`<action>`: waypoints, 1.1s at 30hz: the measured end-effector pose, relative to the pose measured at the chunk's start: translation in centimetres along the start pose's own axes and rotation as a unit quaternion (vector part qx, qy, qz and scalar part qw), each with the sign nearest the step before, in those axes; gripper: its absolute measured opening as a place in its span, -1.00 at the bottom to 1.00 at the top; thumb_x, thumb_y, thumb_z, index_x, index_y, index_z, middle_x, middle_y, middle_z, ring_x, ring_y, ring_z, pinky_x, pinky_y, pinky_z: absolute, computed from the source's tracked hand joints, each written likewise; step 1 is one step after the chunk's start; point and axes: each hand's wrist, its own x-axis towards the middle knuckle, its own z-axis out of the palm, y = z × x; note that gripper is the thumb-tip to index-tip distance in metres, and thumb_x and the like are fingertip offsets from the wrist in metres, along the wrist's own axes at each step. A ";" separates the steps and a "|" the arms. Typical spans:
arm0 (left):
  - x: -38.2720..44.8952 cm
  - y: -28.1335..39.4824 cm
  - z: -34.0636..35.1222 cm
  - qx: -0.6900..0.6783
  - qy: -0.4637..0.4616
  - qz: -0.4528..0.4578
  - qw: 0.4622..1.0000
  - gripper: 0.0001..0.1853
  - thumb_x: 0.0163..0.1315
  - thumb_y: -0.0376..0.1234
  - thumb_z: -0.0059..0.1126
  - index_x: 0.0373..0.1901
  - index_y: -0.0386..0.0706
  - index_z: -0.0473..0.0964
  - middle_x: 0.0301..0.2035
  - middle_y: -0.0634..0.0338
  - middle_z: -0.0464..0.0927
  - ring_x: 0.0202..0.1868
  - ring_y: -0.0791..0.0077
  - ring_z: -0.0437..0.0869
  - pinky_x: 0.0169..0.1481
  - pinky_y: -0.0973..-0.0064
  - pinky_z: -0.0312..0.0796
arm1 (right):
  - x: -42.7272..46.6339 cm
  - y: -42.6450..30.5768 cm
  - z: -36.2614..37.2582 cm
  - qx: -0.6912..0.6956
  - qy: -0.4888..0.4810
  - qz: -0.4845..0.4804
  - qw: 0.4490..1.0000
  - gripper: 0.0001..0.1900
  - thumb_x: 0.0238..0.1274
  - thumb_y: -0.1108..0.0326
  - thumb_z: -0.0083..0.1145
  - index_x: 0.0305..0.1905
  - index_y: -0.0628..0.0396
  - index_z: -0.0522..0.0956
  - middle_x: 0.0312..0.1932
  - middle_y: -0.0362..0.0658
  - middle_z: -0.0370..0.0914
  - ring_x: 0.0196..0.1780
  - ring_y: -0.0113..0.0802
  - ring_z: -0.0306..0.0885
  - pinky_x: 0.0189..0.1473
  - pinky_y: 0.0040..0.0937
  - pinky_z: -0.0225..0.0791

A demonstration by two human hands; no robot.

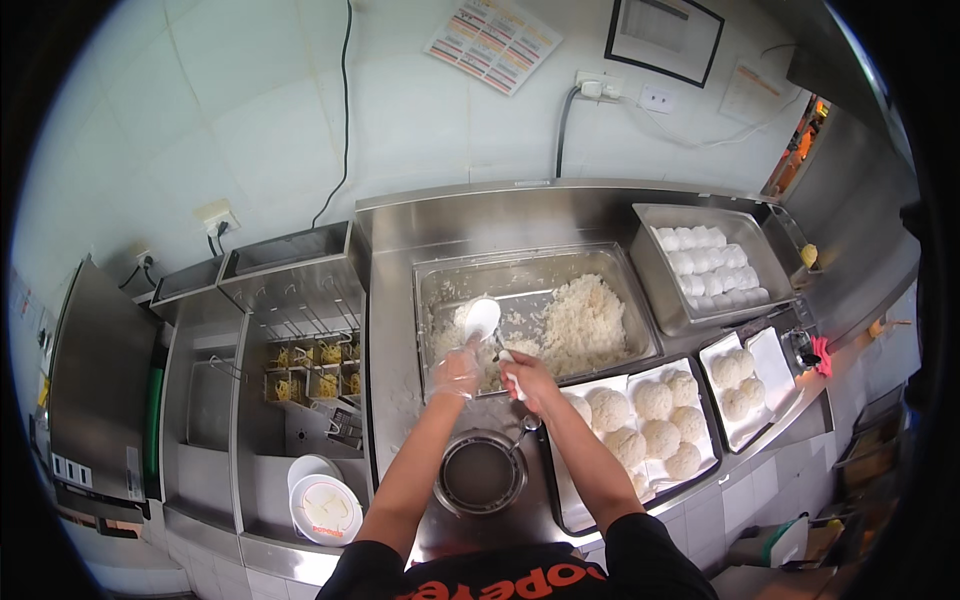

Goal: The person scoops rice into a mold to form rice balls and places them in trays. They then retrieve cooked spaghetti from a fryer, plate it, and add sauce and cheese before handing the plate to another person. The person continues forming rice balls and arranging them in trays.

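My left hand [454, 373], in a clear plastic glove, holds a white rounded scoop or small bowl [482, 317] over the left part of a steel pan [525, 262] of cooked rice [585, 322]. My bare right hand [529, 381] grips the white handle [513, 375] of a utensil whose far end reaches toward the rice; its tip is hard to make out. Nearer to me stands a round steel pot [481, 474] of cloudy liquid, with a metal ladle or spoon [529, 424] at its rim. Rice balls [661, 439] sit on a paper-lined tray [717, 474] by my right forearm.
A deep steel pan [664, 300] with white wrapped rolls stands back right. A smaller tray [736, 442] holds several rice balls. Noodle baskets [313, 371] hang in a cooker at left, beyond two white bowls [325, 510]. The wall with outlets [600, 88] closes off the back.
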 end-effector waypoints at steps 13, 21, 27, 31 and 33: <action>1.5 -1.3 -2.5 -0.237 0.018 -0.027 0.971 -0.61 0.33 -0.24 -0.27 0.13 0.17 0.44 -0.25 -0.17 0.59 -0.18 -0.05 0.63 -0.11 0.09 0.43 | -2.2 -0.6 -0.2 -0.040 -0.041 0.027 0.998 -0.76 0.21 0.44 0.08 -0.03 0.18 0.45 -0.57 -0.24 0.36 -0.67 -0.56 0.25 -0.73 -0.57 0.08; -0.1 0.9 -2.7 0.091 -0.042 0.083 0.991 -0.59 0.29 -0.23 -0.16 0.18 0.17 0.39 -0.28 -0.14 0.58 -0.23 -0.03 0.63 -0.12 0.13 0.43 | 1.2 -3.4 -1.1 -0.017 0.013 0.010 1.000 -0.79 0.22 0.43 0.07 -0.07 0.20 0.46 -0.56 -0.23 0.38 -0.67 -0.58 0.26 -0.73 -0.62 0.09; -2.1 -1.6 -2.4 0.073 0.018 0.091 0.993 -0.57 0.26 -0.19 -0.11 0.19 0.21 0.36 -0.32 -0.14 0.59 -0.26 -0.06 0.62 -0.15 0.08 0.44 | 1.2 -4.1 -3.7 0.159 0.014 0.028 0.987 -0.81 0.25 0.37 0.06 -0.11 0.04 0.31 -0.44 -0.16 0.37 -0.60 -0.58 0.21 -0.71 -0.64 0.04; -1.9 1.5 -3.0 0.073 0.081 0.142 0.984 -0.58 0.24 -0.20 -0.09 0.17 0.17 0.39 -0.31 -0.12 0.59 -0.26 -0.04 0.63 -0.12 0.07 0.44 | -1.3 -3.4 -3.3 0.143 -0.022 0.028 0.989 -0.79 0.24 0.39 0.06 -0.05 0.08 0.38 -0.48 -0.18 0.39 -0.62 -0.57 0.23 -0.70 -0.63 0.05; -0.7 3.2 -3.9 0.094 0.076 0.111 0.987 -0.63 0.24 -0.21 -0.11 0.07 0.03 0.47 -0.32 -0.08 0.61 -0.28 -0.02 0.63 -0.12 0.07 0.44 | -3.1 -2.9 -3.1 0.135 -0.048 0.021 0.990 -0.79 0.24 0.40 0.07 -0.04 0.09 0.42 -0.50 -0.19 0.39 -0.63 -0.57 0.24 -0.70 -0.63 0.05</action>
